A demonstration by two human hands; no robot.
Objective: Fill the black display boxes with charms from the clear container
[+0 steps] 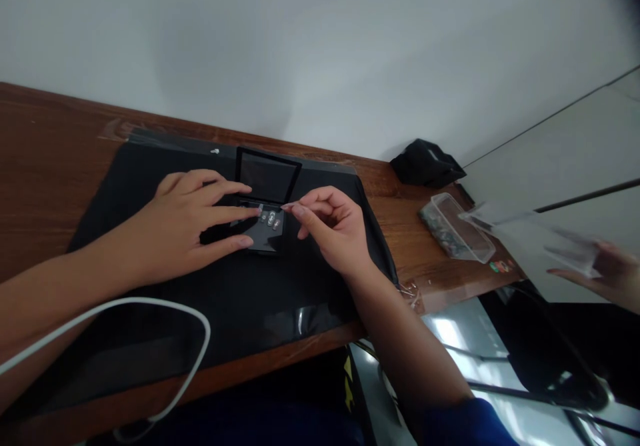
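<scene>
An open black case (270, 241) lies on the black mat, its dark see-through lid (267, 174) raised at the back. Several small shiny silvery pieces (271, 219) rest inside it. My left hand (195, 216) is open, fingers spread over the left side of the case, with one fingertip at a small shiny piece. At the case's right edge, my right hand (335, 226) is closed in a pinch between thumb and index finger. Something thin and small shows at those fingertips, but its kind cannot be made out.
A clear plastic box (457, 229) with small packets stands on the right, near a black box (427, 164). Another person's blurred hand (613, 269) holds clear plastic there. A white cable (150, 303) crosses the front left. Behind the desk rises a pale wall (250, 53).
</scene>
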